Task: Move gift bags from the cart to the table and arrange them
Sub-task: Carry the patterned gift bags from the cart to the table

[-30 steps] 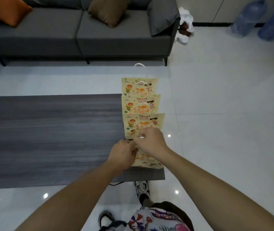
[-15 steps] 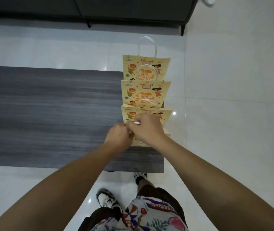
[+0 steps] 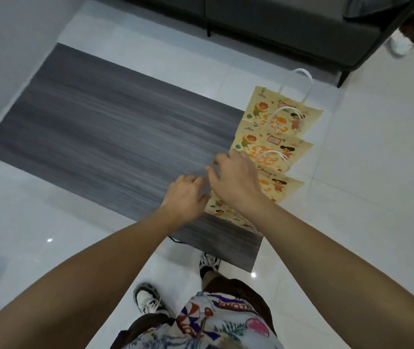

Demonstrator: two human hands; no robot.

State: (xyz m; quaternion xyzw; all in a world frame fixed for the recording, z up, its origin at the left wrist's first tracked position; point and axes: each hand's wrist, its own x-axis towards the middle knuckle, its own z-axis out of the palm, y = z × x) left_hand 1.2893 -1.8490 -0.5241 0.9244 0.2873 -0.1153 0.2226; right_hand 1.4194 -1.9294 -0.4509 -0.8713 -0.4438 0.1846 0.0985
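Neither hand gripped anything: left hand (image 3: 184, 195) and right hand (image 3: 233, 183) hovered loosely spread over the nearest of 4 overlapped gift bags (image 3: 274, 147) along the table (image 3: 115, 137) edge. Arranging seemed finished; fetching another likely came next.

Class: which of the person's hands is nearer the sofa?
Right. The right hand lies over the overlapped gift bags, closer to the sofa; the left hand sits beside it, further back.
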